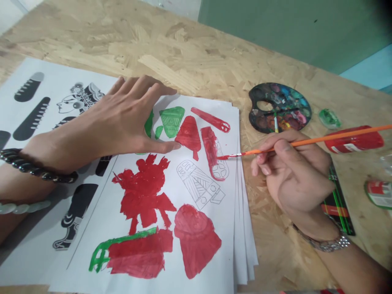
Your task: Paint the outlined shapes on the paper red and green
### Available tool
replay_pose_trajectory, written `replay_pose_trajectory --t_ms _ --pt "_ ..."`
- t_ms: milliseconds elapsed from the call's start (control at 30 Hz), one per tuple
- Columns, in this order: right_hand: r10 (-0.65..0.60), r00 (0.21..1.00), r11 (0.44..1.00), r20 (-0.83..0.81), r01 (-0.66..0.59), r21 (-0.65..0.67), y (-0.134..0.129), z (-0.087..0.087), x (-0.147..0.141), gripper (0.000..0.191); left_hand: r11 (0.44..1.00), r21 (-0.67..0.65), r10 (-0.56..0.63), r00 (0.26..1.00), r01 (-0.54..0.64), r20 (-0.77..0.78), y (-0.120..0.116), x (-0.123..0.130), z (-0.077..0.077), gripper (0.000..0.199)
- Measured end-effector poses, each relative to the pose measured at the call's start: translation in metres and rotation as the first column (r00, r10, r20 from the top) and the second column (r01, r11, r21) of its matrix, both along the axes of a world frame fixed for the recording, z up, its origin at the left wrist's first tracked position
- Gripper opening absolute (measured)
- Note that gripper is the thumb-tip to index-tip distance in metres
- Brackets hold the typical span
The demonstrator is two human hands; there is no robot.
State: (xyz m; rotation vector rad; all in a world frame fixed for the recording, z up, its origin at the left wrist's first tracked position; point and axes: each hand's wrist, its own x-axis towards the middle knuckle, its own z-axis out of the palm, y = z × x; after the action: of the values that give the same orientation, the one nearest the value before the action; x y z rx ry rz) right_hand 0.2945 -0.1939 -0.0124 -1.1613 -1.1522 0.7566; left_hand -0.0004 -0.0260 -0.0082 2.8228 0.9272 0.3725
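My right hand (294, 167) holds an orange paintbrush (324, 139) between thumb and fingers. Its red-coated tip touches a partly red, outlined shape (211, 149) near the right edge of the top paper sheet (183, 188). Spread across the upper part of the papers, my left hand (137, 114) lies with thumb and fingers apart and holds nothing. Red and green painted shapes cover much of the sheet; one outlined figure (200, 185) is unpainted. Black printed drawings (30, 118) show on the paper at the left, partly under my left forearm.
Beyond my right hand lies a paint-stained palette (280, 106) with another brush on it. A green-smeared lid (330, 118), a red paint bottle (355, 139) and a small jar (379, 193) stand at the right. A black box (339, 204) is partly under my right wrist.
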Motion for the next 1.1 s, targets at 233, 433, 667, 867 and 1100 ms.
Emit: replay_pose_trajectory --t_ms 233,433,667,867,1100 --pt "-0.044 0.999 0.999 -0.015 0.043 -0.028 0.001 0.002 -0.001 0.013 1.000 0.006 0.006 1.000 -0.006 -0.008 0.000 0.000 0.000 0.122" --pt "-0.007 1.000 1.000 0.010 0.007 -0.014 0.000 0.000 0.002 0.017 1.000 0.010 0.013 0.999 -0.013 -0.029 0.000 0.000 0.000 0.125" --pt "0.015 1.000 1.000 0.015 -0.015 0.003 -0.002 0.000 0.005 0.016 0.999 0.022 0.029 0.998 -0.028 -0.048 0.000 0.001 0.001 0.128" --pt "-0.003 1.000 1.000 0.018 0.003 0.003 -0.002 0.003 -0.001 0.015 1.000 0.006 0.004 1.000 -0.004 -0.031 0.003 0.000 -0.001 0.127" --pt "-0.069 0.997 0.997 0.014 0.069 0.025 -0.003 0.006 -0.006 0.016 0.999 -0.019 0.028 0.999 -0.029 -0.043 -0.001 0.002 0.005 0.124"
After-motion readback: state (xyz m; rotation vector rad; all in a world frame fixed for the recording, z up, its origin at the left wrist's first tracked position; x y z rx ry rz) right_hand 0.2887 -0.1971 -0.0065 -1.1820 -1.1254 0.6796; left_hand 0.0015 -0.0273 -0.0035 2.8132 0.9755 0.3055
